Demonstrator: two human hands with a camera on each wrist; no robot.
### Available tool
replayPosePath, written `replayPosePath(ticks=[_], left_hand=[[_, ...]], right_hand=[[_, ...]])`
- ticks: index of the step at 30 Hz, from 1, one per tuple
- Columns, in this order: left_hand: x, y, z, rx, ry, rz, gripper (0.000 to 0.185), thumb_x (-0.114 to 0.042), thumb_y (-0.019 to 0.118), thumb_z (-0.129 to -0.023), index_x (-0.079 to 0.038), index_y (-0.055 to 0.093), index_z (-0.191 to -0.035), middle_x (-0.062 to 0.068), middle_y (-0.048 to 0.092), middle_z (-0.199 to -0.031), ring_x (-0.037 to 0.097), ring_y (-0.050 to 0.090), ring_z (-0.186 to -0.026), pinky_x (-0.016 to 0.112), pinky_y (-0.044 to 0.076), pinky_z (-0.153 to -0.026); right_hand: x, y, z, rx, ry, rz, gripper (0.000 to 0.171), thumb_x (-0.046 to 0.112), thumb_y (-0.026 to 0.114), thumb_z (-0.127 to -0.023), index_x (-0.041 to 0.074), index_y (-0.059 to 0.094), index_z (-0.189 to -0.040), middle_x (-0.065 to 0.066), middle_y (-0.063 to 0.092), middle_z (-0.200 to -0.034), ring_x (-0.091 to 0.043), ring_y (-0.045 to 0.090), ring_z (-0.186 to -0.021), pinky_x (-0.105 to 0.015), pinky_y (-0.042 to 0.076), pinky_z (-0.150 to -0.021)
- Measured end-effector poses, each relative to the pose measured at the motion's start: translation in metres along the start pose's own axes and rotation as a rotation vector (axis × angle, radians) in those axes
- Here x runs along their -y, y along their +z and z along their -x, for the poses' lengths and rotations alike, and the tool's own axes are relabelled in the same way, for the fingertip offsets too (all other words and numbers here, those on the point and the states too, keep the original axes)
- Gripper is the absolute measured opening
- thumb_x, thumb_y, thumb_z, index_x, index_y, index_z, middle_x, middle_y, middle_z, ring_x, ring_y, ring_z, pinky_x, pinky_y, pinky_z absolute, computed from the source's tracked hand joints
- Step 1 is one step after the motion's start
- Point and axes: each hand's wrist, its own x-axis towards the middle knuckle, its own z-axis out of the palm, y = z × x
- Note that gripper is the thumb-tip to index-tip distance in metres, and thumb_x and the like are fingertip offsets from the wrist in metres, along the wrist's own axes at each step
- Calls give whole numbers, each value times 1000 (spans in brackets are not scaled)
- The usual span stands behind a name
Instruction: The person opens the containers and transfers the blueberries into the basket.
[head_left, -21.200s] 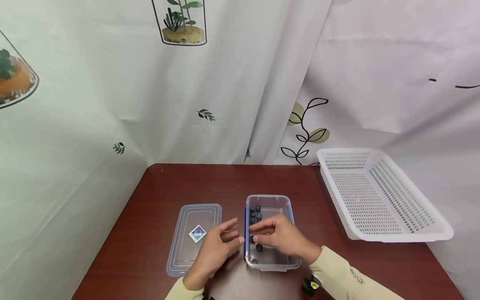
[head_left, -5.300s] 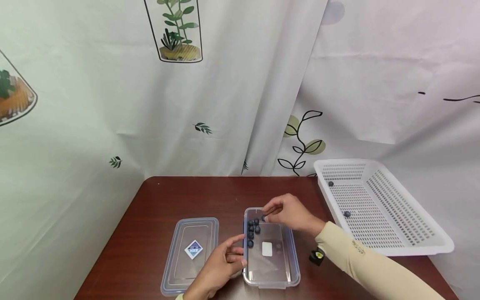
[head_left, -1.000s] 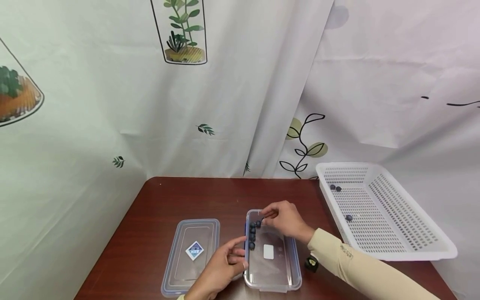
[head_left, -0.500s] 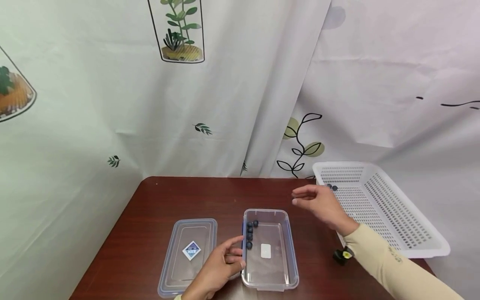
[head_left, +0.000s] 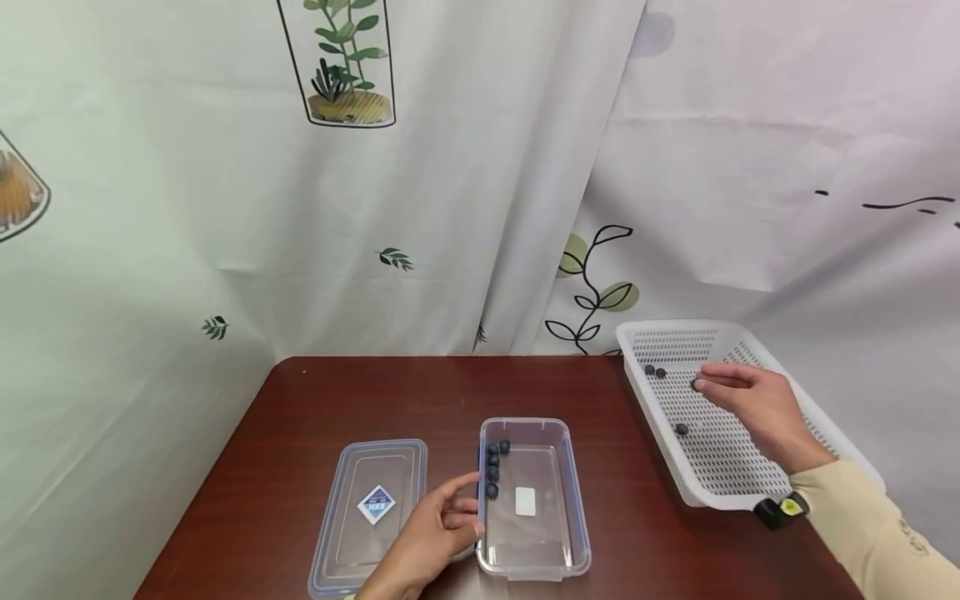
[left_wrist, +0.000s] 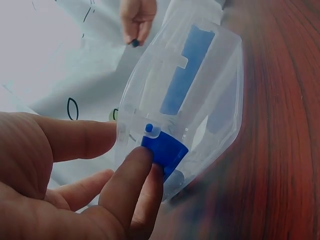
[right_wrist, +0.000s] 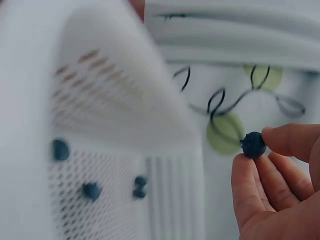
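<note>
My right hand (head_left: 765, 412) pinches a blueberry (right_wrist: 253, 145) between thumb and fingertips, above the white perforated basket (head_left: 652, 417). Two blueberries (head_left: 661, 372) lie at that basket's far left corner, and another blueberry (head_left: 682, 429) lies nearer along its left side. At the clear plastic box (head_left: 536, 542), my left hand (head_left: 431, 529) touches the left side with its fingertips. In the left wrist view, a finger reaches the box's rim while other fingertips touch the blue latch (left_wrist: 167, 152). Several blueberries (head_left: 492, 472) line the box's left wall inside, toward its far end.
The clear lid (head_left: 367, 533) with a blue-and-white diamond label lies flat on the dark red-brown table (head_left: 382, 392), left of the box. A printed white curtain (head_left: 435, 183) hangs behind the table and along its sides. The basket stands at the table's right.
My right hand has carried a blueberry rightward from the box to above the basket. My left hand stays at the box. Over the earlier frames, blueberries left the box and appeared in the basket.
</note>
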Motion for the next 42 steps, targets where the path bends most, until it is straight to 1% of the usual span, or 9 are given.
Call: replayPosePath(ticks=[5,10,14,16,19,24,29,32,42], left_hand=[[-1,-1,2,0,-4,4,73,7,75,-86,0,49,-154,20,64,-120,22,65,-99,23,57,-79],[-2,-2,2,2,-4,8,74,7,75,-86,1,49,-154,21,64,-121,22,65,-98,24,57,-78],[-2,-2,2,7,-7,7,74,7,75,-86,1,48,-155,22,64,-122,22,65,-99,25,57,-79],[-2,-2,2,10,-9,9,74,7,75,-86,0,48,-155,22,64,-122,22,65,-99,25,57,-79],[-2,-2,2,9,-13,11,74,7,74,-86,0,48,-155,22,63,-123,22,64,-99,25,56,-80],[-1,-1,1,5,-15,0,74,8,74,-86,0,48,-155,22,63,-123,22,64,-99,26,57,-80],[-2,-1,1,1,-4,-14,74,8,75,-86,0,49,-155,21,65,-122,22,66,-99,25,57,-79],[-3,0,2,1,-1,-16,74,8,75,-86,-1,50,-154,21,65,-122,22,66,-98,25,57,-78],[-3,0,1,3,-18,-6,74,8,75,-86,-2,49,-155,21,64,-122,21,65,-99,25,57,-80]], right_hand=[[-22,-11,-2,-35,58,-40,33,28,80,-96,16,74,-126,31,74,-92,11,69,-87,-14,58,-76],[-25,-12,-4,-41,65,-96,20,26,80,-96,24,77,-116,29,75,-90,10,70,-85,-15,59,-75],[-16,-6,-2,-8,33,-160,20,23,79,-97,19,79,-117,26,76,-91,8,71,-87,-15,59,-77],[-6,2,1,10,12,-153,26,22,78,-97,12,77,-121,25,76,-93,7,72,-88,-16,60,-79],[13,18,4,33,-24,-88,39,25,78,-98,2,72,-129,25,77,-96,6,72,-91,-16,59,-81],[39,53,4,76,-75,-75,47,22,80,-96,-4,69,-133,10,81,-104,6,71,-93,-15,57,-83],[60,91,2,121,-104,-65,41,20,81,-94,-3,74,-126,-11,80,-115,5,70,-94,-14,54,-84],[68,113,3,163,-116,-76,35,17,82,-92,-1,76,-122,-18,78,-119,0,72,-95,-17,56,-84],[79,182,5,304,-127,-170,28,8,83,-89,-2,78,-114,-18,80,-111,-18,78,-94,-26,61,-78]])
